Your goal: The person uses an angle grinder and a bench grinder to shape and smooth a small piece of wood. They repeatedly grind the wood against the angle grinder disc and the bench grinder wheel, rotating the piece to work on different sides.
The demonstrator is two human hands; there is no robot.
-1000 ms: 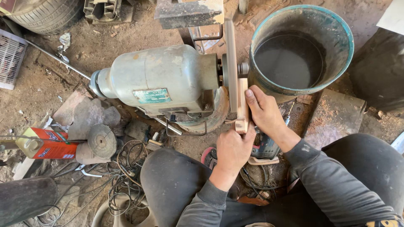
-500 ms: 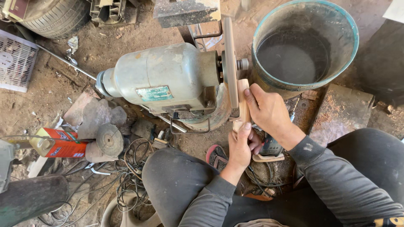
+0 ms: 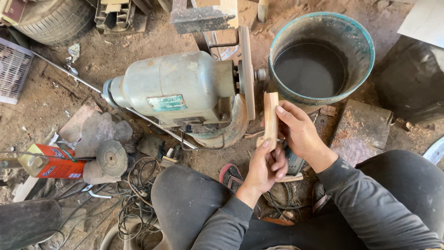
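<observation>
Both hands clamp the small wooden piece [image 3: 270, 119]: the left hand [image 3: 267, 166] at its lower end, the right hand [image 3: 299, 132] at three o'clock. It sits just beside the grinder disc [image 3: 247, 69], seemingly off it; shaping looks partway, edges unclear.

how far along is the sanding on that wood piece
Done: the wood piece looks smooth and pale on its facing side. In hand: both the left hand and right hand hold it just off the disc of the grinder, not touching. Left: cannot tell whether the hidden faces need more.
</observation>
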